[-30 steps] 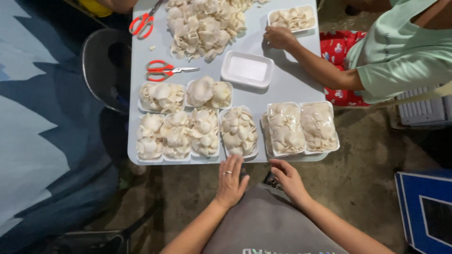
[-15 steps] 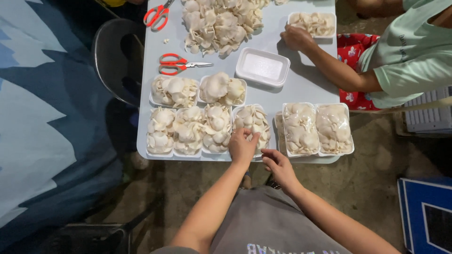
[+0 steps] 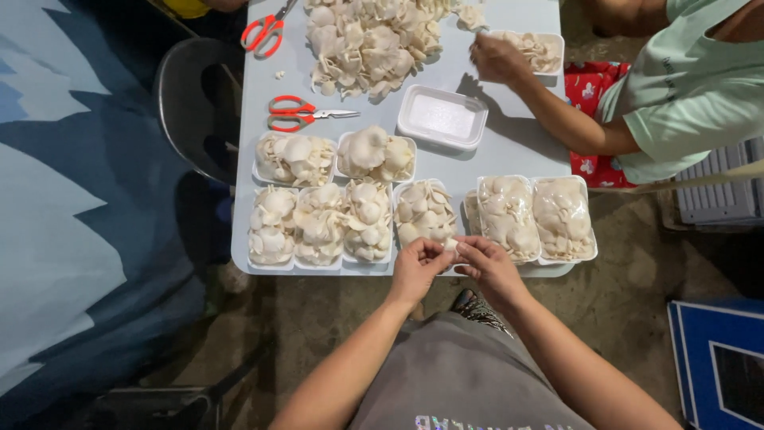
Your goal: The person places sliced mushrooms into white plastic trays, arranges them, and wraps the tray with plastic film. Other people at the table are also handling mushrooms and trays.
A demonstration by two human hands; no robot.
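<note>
White mushroom piece (image 3: 451, 245) is pinched between left hand (image 3: 415, 267) and right hand (image 3: 487, 265), low centre of frame. Both are closed on it. The filled tray (image 3: 424, 212) lies just above, nearer the left.

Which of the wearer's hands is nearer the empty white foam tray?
Right. The right hand lies almost straight below the empty white foam tray, at the table's near edge; the left hand sits beside it, slightly farther left.

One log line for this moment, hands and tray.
left hand: fingers on small white mushroom piece | right hand: same piece | over white foam tray of mushrooms
</note>
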